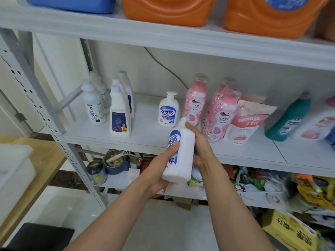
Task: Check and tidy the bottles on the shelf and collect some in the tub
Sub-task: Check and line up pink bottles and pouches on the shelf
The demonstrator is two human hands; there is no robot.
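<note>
Just off the front edge of the middle shelf, the white hand-wash bottle is held in the air, tilted with its top end toward the shelf. The left hand grips its lower body with the thumb across the blue label. The right hand wraps the far side, its fingers curled behind the bottle and mostly hidden.

The step looks like checking. The label should be turned square to the eyes and the top tested for tightness. One hand should be firm round the smooth plastic before the other lets go, since it could slip. The bottle is opaque, so its fill cannot be read; only its weight would tell.

Behind it on the shelf stands a matching pump bottle, with pink UYAJOY bottles toward the right end and white cleaner bottles toward the left end.

On the shelf below, a blue pot holds pale lumps and a white utensil. What the glass jar beside it holds is unclear.

Past the left end, on a wooden worktop, sits what I take to be the white tub. Its inside is not visible.
</note>
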